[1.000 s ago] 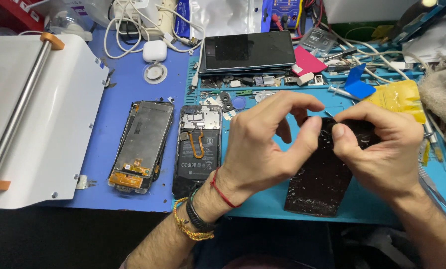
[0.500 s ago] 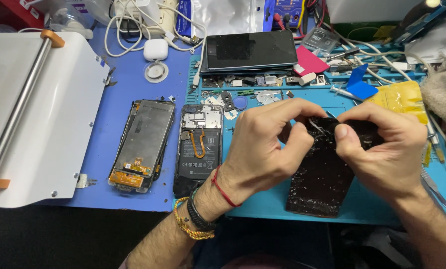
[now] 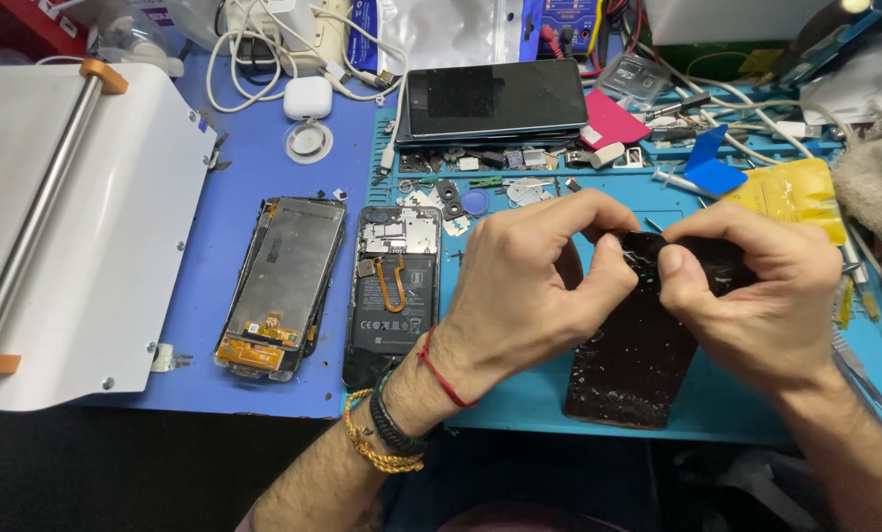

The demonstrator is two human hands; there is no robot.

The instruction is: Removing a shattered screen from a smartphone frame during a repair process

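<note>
Head view shows both hands pinched on the top edge of a cracked black screen panel (image 3: pixel 638 355), which lies on the teal mat (image 3: pixel 520 419) of the worktop. Left hand (image 3: pixel 535 286) grips its upper left corner, right hand (image 3: pixel 756 296) the upper right. An opened phone (image 3: pixel 394 291) and a display frame (image 3: pixel 285 281) lie just left
</note>
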